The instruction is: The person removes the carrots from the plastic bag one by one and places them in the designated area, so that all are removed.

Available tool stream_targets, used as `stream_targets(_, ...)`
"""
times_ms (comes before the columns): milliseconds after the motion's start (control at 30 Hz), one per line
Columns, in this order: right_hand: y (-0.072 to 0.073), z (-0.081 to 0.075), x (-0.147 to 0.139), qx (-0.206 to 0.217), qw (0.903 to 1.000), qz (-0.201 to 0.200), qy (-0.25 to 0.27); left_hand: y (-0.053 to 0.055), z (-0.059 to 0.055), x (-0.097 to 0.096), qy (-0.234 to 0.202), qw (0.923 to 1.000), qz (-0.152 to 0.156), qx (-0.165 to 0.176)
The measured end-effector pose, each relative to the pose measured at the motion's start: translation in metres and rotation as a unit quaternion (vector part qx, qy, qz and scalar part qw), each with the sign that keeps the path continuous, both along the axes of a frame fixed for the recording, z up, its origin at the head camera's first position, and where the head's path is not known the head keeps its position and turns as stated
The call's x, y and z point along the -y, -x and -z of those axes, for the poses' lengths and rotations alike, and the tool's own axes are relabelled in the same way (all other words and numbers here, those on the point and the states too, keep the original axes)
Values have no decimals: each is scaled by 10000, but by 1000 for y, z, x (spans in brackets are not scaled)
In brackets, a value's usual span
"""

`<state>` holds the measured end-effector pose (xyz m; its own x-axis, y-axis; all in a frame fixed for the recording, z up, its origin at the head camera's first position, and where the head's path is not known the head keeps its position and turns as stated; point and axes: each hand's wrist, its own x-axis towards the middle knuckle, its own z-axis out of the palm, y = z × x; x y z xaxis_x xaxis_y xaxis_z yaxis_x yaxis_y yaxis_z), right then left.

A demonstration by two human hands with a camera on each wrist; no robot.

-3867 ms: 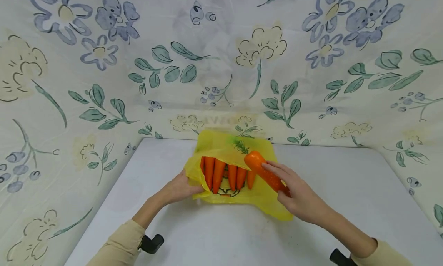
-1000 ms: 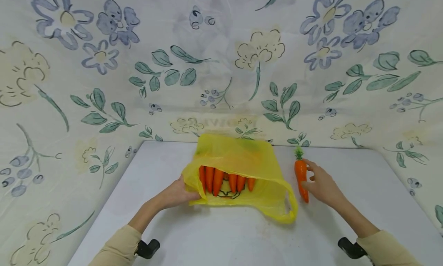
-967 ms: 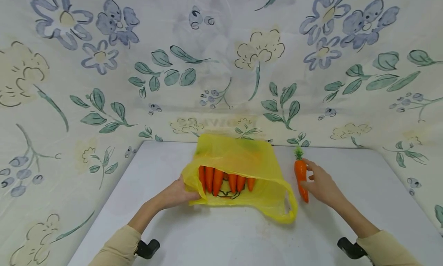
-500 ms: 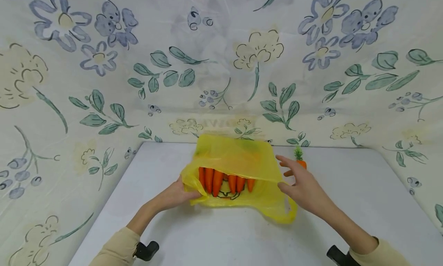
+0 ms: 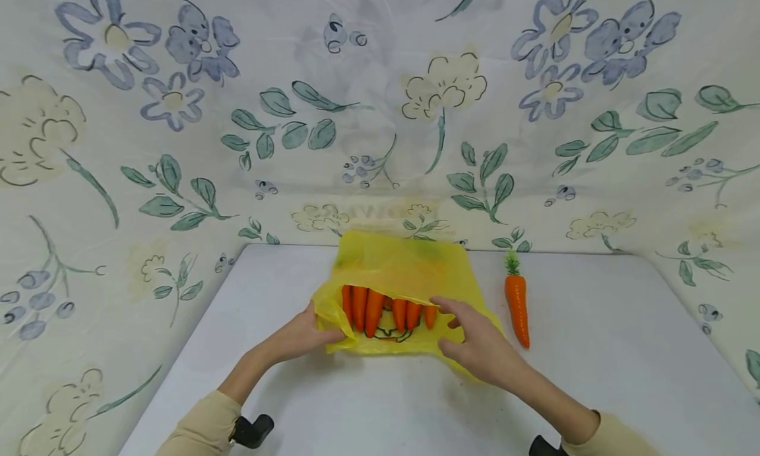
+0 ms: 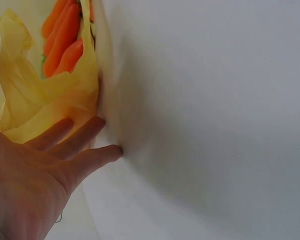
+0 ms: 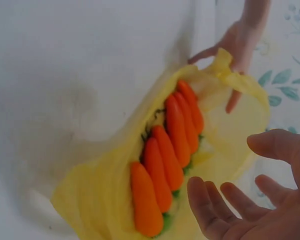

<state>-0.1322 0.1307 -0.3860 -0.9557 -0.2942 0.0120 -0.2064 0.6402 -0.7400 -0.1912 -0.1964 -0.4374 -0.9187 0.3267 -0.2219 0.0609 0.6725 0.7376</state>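
Observation:
My left hand (image 5: 299,332) is at the left side of a yellow plastic bag (image 5: 392,258), which lies on its side with its mouth toward me. In the left wrist view, that hand's fingers (image 6: 82,139) are extended and spread against the bag. Inside lie several orange carrots (image 5: 374,313), tips toward the mouth; the yellow film partly hides their tops. My right hand (image 5: 483,344) hovers at the right of the mouth with nothing in it, fingers loosely bent and thumb apart. One carrot (image 5: 518,311) with a green top lies on the table right of the bag.
A white table (image 5: 617,350) bears the bag and the lone carrot. Behind its far edge hangs a flower-patterned cloth (image 5: 380,113). Dark wrist-camera mounts (image 5: 253,431) sit by both cuffs.
The right hand held a carrot over the bag, put it down on the table to the right, let go, and moved left to the bag's mouth. The left hand has stayed at the bag.

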Motion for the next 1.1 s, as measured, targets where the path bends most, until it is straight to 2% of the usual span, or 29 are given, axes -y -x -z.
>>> stream_targets(233, 9, 28, 14, 180, 9984, -493, -191, -1, 0, 0, 50, 10000, -61, 4)
stream_targets(367, 17, 42, 21, 60, 9980, -507, -366, 0, 0, -1, 40, 10000, -22, -19)
stream_targets(467, 24, 51, 26, -170, 9983, -292, -465, -1, 0, -1, 30, 10000, 10, -22)
stream_targets(633, 40, 65, 31, -878, 9947, 248, -480, 0, 1, -1, 21, 10000, -4, -10)
stream_targets(700, 46, 70, 31, -985, 9932, 471, -406, 0, 1, -1, 15, 10000, -18, 6)
stream_targets(867, 59, 73, 32, -957, 9908, 920, -249, 0, 0, -1, 20, 10000, -22, -23)
stream_targets(1000, 64, 71, 35, -942, 9891, 1067, -374, 0, -1, -2, -80, 9999, 30, -59)
stream_targets(1100, 65, 69, 38, -666, 9902, 1171, -371, 0, -1, -3, -164, 9998, 58, -56)
